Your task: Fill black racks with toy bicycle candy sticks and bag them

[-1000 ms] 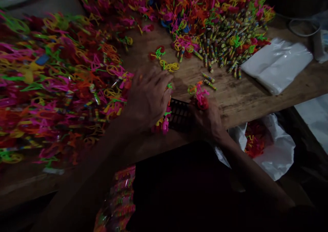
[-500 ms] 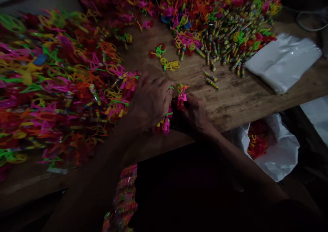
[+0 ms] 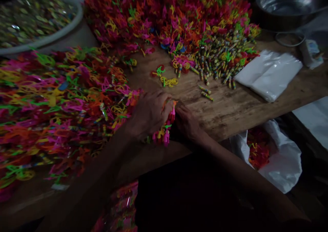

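Observation:
My left hand [image 3: 151, 112] is over the table near its front edge, its fingers curled around small bright plastic toys [image 3: 172, 114], pink, red and orange. More pink, yellow and green toys [image 3: 166, 136] hang just below those fingers. Close by on the right is my right hand [image 3: 189, 122], fingers bent and close together; what they hold, if anything, is lost in shadow. A dark area lies between the two hands at the table edge. To the left spreads a large heap of mixed plastic toys [image 3: 84, 105], reaching my left hand.
Another toy heap [image 3: 166, 23] rises at the back, beside a pile of patterned little tubes [image 3: 217, 57]. White plastic bags [image 3: 271, 73] lie at the right. A full tub [image 3: 80, 18], a metal bowl [image 3: 289, 18] and an open white sack [image 3: 287, 163] surround the wooden table [image 3: 220, 112].
The view has tilted up, bringing the tub and metal bowl into sight. The pink toy at my right fingers is now at my left hand, and my hands are closer together.

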Demonstrator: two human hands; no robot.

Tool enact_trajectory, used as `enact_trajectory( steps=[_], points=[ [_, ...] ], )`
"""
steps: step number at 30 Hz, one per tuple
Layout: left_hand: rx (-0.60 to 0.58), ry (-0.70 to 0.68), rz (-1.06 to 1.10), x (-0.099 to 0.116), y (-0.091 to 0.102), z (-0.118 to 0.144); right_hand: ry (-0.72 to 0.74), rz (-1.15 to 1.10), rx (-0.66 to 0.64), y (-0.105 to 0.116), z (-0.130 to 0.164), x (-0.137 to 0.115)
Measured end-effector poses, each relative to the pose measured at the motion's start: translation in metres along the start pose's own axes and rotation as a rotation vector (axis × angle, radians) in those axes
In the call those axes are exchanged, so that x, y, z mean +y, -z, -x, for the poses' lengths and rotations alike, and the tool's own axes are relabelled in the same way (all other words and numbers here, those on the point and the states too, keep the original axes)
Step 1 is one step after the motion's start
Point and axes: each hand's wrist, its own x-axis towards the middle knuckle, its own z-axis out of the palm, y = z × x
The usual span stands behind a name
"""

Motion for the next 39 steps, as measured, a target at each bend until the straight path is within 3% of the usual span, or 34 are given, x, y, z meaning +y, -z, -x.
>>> enact_trajectory(
  steps=[2,5,7,9,13,17,20,25,31,34,39],
  points=[
    [0.069,-0.084,0.011,0.001,-0.002,-0.004,0.017,-0.002,0.003,-0.002,0.003,-0.002],
    [0.012,-0.174,0.049,-0.001,-0.013,-0.009,0.076,-0.061,0.0,0.008,0.007,0.003],
    [-0.002,-0.178,0.069,-0.003,-0.021,-0.011,0.119,-0.117,-0.069,0.026,0.0,0.013],
    [0.034,-0.189,0.066,-0.005,-0.026,-0.01,0.091,-0.074,-0.097,0.05,-0.02,0.027],
    [0.038,-0.173,0.098,-0.006,-0.025,-0.007,-0.15,0.395,0.097,0.082,-0.091,0.067],
    [0.064,-0.158,0.14,-0.005,-0.026,-0.004,-0.219,0.634,0.07,0.072,-0.147,0.097],
    [0.084,-0.142,0.13,-0.005,-0.028,-0.004,-0.233,0.669,0.044,0.058,-0.156,0.105],
    [0.096,-0.156,0.121,-0.006,-0.029,-0.006,-0.141,0.728,0.135,0.076,-0.134,0.102],
    [0.098,-0.164,0.083,-0.007,-0.031,-0.011,-0.233,0.71,0.248,0.114,-0.079,0.077],
    [0.114,-0.158,0.072,-0.006,-0.032,-0.012,-0.229,0.504,0.228,0.113,-0.039,0.059],
    [0.11,-0.13,0.104,-0.004,-0.026,-0.015,-0.105,0.253,0.029,0.089,0.026,0.032]
  ],
)
